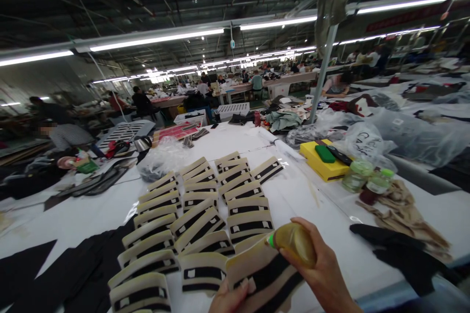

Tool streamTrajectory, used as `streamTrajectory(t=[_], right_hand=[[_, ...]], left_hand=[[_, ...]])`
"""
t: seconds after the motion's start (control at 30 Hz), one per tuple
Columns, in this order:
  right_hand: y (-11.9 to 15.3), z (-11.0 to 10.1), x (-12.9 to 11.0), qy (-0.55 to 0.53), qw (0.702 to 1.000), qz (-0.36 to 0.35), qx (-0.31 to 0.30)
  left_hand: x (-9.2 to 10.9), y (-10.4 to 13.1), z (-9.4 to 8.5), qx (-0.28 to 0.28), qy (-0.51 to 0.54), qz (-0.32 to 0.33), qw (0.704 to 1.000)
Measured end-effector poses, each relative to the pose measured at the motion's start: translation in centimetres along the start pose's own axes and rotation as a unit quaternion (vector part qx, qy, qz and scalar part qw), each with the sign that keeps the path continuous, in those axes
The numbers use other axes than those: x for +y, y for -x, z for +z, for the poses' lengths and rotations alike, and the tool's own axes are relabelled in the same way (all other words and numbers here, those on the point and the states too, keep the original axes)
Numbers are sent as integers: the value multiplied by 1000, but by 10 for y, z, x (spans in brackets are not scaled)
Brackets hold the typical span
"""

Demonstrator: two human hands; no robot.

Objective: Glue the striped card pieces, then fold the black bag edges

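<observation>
My right hand [323, 266] is wrapped round a squeeze bottle [295, 242] of yellowish-brown liquid, tipped sideways. Its green tip touches or hovers just over the upper edge of a curved beige fabric piece [244, 261] with black bands; which of the two I cannot tell. Between thumb and fingers, my left hand [231, 297] grips the lower left part of that piece. Several similar beige-and-black pieces [201, 274] lie overlapped in rows on the white table, beyond and left of my hands. Yellowish edging shows along their upper rims.
Right of the rows are a yellow box [319, 164] with a green block [325, 153] on it, glass jars [374, 186], tan cloth [411, 220] and black cloth [389, 244]. Black fabric [88, 274] covers the left side. A clear plastic bag [165, 156] sits behind the rows. Other people work farther off.
</observation>
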State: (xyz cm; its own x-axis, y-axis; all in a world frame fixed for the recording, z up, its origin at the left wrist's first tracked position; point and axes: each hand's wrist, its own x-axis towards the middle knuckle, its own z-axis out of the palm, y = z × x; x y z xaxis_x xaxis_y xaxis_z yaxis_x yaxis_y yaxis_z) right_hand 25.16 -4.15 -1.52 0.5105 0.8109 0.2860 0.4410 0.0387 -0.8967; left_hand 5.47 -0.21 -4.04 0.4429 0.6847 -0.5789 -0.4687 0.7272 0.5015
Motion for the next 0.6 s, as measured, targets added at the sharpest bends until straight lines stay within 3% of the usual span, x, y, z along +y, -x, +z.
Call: streamTrajectory(t=[0.17,0.37,0.6], right_hand=[[14,17,-23,-86,996,27,-4],[2,7,-30,-129,984,115,35],[15,23,-45,-127,991,32,-4]], left_hand=[[-3,-7,-8,-50,-3,7,999],[-8,-13,-17,-63,-15,39,997],[-10,-16,-11,-63,-84,70,992]])
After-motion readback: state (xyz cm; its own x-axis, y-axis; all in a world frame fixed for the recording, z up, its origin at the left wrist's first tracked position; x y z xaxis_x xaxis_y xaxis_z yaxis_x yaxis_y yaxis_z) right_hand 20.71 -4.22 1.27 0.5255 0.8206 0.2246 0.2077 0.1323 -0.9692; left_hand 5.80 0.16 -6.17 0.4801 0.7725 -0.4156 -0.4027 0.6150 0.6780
